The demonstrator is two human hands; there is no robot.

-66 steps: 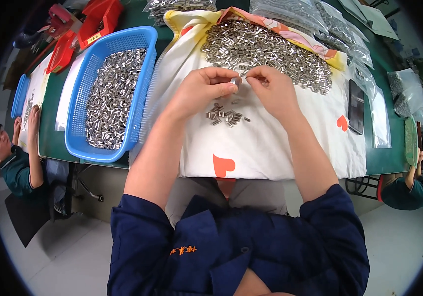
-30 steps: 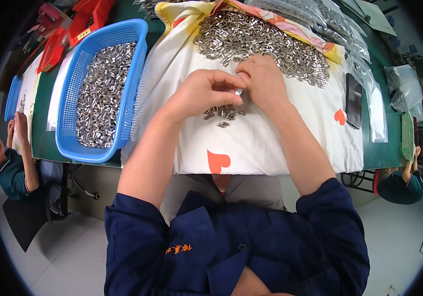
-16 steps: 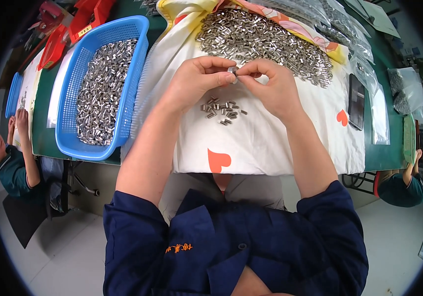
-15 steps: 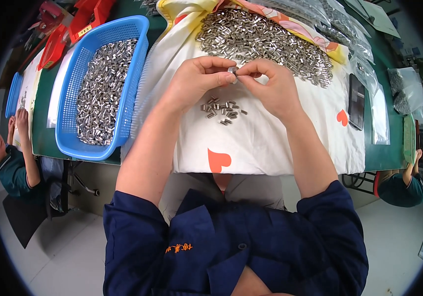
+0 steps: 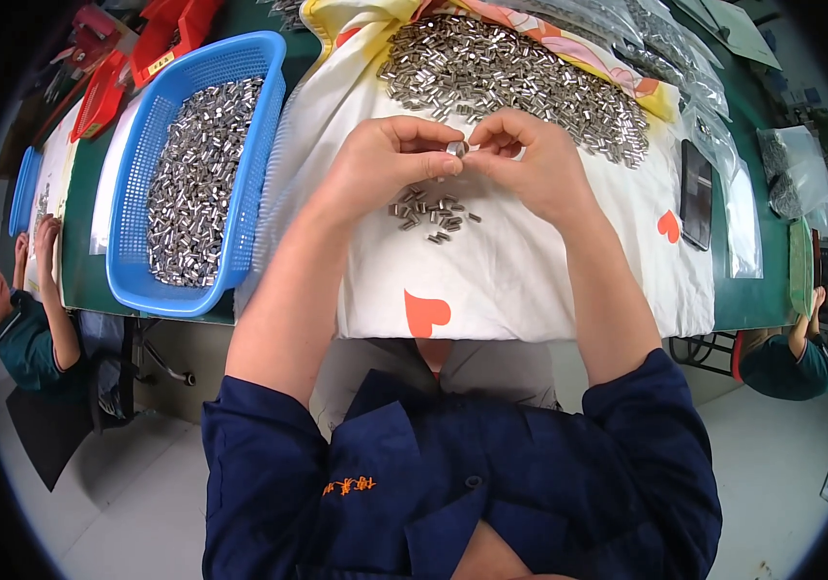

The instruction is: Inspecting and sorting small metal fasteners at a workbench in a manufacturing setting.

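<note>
Over the white cloth (image 5: pixel 530 290), my left hand (image 5: pixel 385 159) is closed, pinching a small silvery metal cylinder (image 5: pixel 455 149) between thumb and fingertips. My right hand (image 5: pixel 535 164) is closed too, its thumb and fingertips pressed together right beside that cylinder. Whatever they grip, if anything, is too small to make out. Just below the hands lies a small loose group of metal cylinders (image 5: pixel 438 213). Beyond them spreads a large heap of similar shiny cylinders (image 5: pixel 520 82).
A blue plastic basket (image 5: pixel 124 232) full of metal cylinders stands on my left, with red bins (image 5: pixel 167 43) behind it. A dark phone (image 5: pixel 696 193) and clear plastic bags (image 5: pixel 742 213) lie on the right. Co-workers sit at far left (image 5: pixel 32 309) and far right (image 5: pixel 800 362).
Both hands stay close together, with only slight finger movement. The right fingers are curled more and sit a little apart from the cylinder, which shows more plainly now.
</note>
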